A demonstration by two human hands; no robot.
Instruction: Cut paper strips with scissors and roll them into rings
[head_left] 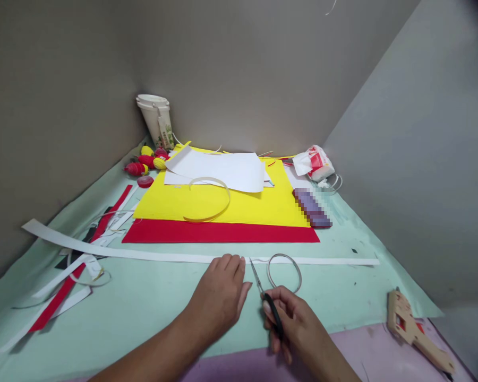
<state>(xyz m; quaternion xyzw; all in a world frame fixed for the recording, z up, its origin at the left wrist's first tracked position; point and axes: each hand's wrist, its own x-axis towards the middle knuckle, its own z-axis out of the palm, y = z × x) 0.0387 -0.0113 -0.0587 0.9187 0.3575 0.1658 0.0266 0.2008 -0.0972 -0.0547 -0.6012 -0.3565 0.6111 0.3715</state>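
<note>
Across the green cloth (151,302), a long white strip (195,258) runs from left to right. The left hand (222,289), nearer, lies over it; whether it pinches, I cannot tell. The right hand (293,314) grasps scissors (273,312), pointing crosswise toward the strip.

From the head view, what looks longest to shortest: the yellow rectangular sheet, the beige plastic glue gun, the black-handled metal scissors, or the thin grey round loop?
1. Yellow rectangular sheet
2. Beige plastic glue gun
3. Black-handled metal scissors, partly hidden by the right hand
4. Thin grey round loop
</note>
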